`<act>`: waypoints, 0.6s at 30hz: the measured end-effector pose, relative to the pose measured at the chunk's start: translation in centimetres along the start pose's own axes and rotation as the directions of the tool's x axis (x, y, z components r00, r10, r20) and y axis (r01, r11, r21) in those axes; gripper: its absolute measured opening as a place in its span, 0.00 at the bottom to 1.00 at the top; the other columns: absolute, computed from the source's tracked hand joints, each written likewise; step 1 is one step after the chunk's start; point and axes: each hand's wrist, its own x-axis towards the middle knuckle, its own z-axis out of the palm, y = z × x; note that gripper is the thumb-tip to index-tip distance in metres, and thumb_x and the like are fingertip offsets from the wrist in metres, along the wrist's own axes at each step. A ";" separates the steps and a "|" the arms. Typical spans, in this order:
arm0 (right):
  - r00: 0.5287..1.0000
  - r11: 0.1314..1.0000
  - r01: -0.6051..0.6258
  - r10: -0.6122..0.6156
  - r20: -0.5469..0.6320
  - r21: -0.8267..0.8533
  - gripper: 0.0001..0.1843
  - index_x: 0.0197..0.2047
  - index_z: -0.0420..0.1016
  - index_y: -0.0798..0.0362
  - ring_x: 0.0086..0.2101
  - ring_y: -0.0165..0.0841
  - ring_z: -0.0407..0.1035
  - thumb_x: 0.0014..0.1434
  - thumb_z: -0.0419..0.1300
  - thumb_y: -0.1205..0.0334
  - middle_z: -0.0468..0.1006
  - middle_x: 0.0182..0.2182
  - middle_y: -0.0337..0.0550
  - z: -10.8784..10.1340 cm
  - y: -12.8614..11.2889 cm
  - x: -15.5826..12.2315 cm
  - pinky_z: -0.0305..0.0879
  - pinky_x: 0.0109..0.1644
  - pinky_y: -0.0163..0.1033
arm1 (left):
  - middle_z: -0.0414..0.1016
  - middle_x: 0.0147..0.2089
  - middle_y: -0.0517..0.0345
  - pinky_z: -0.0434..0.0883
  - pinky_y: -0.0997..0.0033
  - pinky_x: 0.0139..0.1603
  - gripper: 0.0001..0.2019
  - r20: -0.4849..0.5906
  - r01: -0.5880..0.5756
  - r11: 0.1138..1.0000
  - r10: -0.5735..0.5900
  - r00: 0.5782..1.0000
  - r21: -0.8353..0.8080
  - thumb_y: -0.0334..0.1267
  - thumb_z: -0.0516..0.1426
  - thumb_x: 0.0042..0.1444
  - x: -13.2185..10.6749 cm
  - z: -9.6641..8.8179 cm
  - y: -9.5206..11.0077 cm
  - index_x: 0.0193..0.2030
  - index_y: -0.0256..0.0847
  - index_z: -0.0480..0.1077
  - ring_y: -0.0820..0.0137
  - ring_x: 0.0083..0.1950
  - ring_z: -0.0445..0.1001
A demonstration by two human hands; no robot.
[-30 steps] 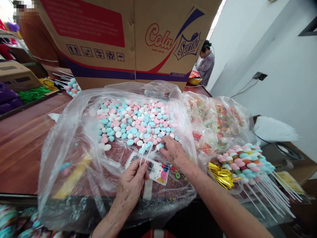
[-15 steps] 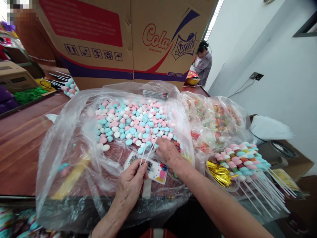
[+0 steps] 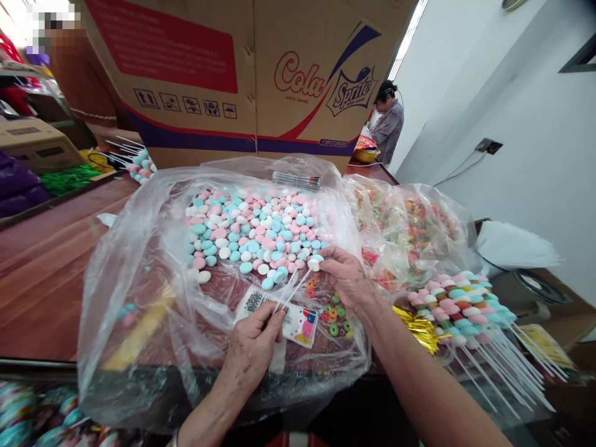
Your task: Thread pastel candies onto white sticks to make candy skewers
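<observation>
My left hand (image 3: 254,347) is closed round thin white sticks (image 3: 289,290) that point up and to the right. My right hand (image 3: 347,276) pinches a white candy (image 3: 314,264) at the tip of one stick. Both hands work inside an open clear plastic bag (image 3: 139,261) on the brown table. A heap of pink, blue and white candies (image 3: 251,233) lies in the bag just beyond my hands. Small coloured ring candies (image 3: 333,310) and a printed card (image 3: 291,316) lie under my hands.
Finished candy skewers (image 3: 465,307) fan out at the right beside gold twist ties (image 3: 416,326). A second bag of gummy candy (image 3: 405,223) lies behind them. A large cardboard box (image 3: 242,74) stands at the back. A person (image 3: 386,124) stands far right.
My right hand has lifted out of the candy heap with a white candy and brought it to the stick tips. My left hand has tilted the sticks to the right.
</observation>
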 end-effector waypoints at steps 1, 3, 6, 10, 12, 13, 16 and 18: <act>1.000 1.000 -0.004 0.004 0.005 0.017 0.14 0.32 0.73 0.54 0.29 0.28 0.70 0.39 0.69 0.62 0.77 0.29 0.37 0.0 0.1 0.0 0.67 0.34 0.34 | 0.58 0.16 0.70 0.52 0.76 0.18 0.17 -0.002 -0.005 1.000 0.005 1.000 0.004 0.50 0.53 0.60 0.0 0.0 0.0 0.25 0.42 0.65 0.74 0.17 0.57; 1.000 0.999 -0.005 0.005 0.017 0.037 0.14 0.32 0.74 0.53 0.28 0.28 0.70 0.39 0.69 0.62 0.78 0.28 0.36 0.0 0.1 0.0 0.67 0.33 0.34 | 0.58 0.17 0.69 0.52 0.76 0.18 0.17 -0.007 -0.009 1.000 0.009 1.000 0.006 0.50 0.53 0.59 0.0 0.1 0.0 0.24 0.42 0.65 0.74 0.18 0.57; 0.999 0.999 0.008 -0.010 0.032 0.035 0.14 0.32 0.73 0.53 0.26 0.27 0.70 0.40 0.68 0.63 0.77 0.26 0.35 0.1 0.0 -0.1 0.66 0.33 0.33 | 0.59 0.17 0.69 0.52 0.76 0.18 0.17 -0.007 0.002 1.000 -0.002 1.000 -0.003 0.51 0.53 0.59 0.1 0.2 -0.2 0.25 0.42 0.65 0.75 0.17 0.56; 0.998 0.999 0.051 -0.051 0.047 -0.014 0.13 0.33 0.73 0.53 0.27 0.27 0.70 0.42 0.68 0.62 0.77 0.26 0.34 0.3 -0.3 -0.4 0.66 0.34 0.33 | 0.61 0.18 0.68 0.51 0.76 0.19 0.17 -0.015 -0.001 1.000 0.001 1.000 -0.005 0.51 0.53 0.60 0.1 0.3 -0.5 0.27 0.42 0.68 0.75 0.18 0.56; 0.995 0.994 0.083 -0.079 0.056 -0.066 0.13 0.34 0.74 0.53 0.27 0.28 0.70 0.43 0.68 0.62 0.77 0.26 0.34 0.2 -0.3 -0.5 0.66 0.35 0.34 | 0.62 0.19 0.67 0.51 0.77 0.19 0.16 -0.023 -0.012 1.000 0.012 1.000 -0.005 0.51 0.54 0.60 0.2 0.3 -0.6 0.27 0.42 0.69 0.75 0.19 0.56; 0.993 0.990 0.102 -0.097 0.062 -0.098 0.12 0.34 0.75 0.53 0.28 0.28 0.70 0.43 0.67 0.61 0.77 0.27 0.34 0.2 -0.2 -0.6 0.65 0.35 0.33 | 0.62 0.19 0.67 0.51 0.77 0.19 0.16 -0.028 -0.016 1.000 0.016 0.999 -0.009 0.51 0.54 0.59 0.2 0.3 -0.7 0.27 0.42 0.69 0.74 0.20 0.56; 0.984 0.964 0.169 -0.154 0.089 -0.206 0.12 0.36 0.77 0.53 0.30 0.28 0.69 0.46 0.66 0.61 0.77 0.29 0.35 0.0 0.2 -0.6 0.64 0.36 0.33 | 0.62 0.20 0.67 0.51 0.77 0.19 0.16 -0.034 -0.021 0.999 0.020 0.999 -0.024 0.51 0.55 0.59 0.2 0.3 -0.8 0.28 0.42 0.69 0.74 0.20 0.56; 0.976 0.938 0.210 -0.187 0.110 -0.276 0.11 0.37 0.78 0.52 0.30 0.28 0.69 0.48 0.65 0.61 0.77 0.29 0.34 -0.2 0.6 -0.7 0.64 0.36 0.33 | 0.62 0.20 0.67 0.52 0.77 0.18 0.17 -0.032 -0.019 0.999 0.018 0.999 -0.028 0.51 0.55 0.59 0.2 0.3 -0.8 0.27 0.42 0.68 0.74 0.20 0.57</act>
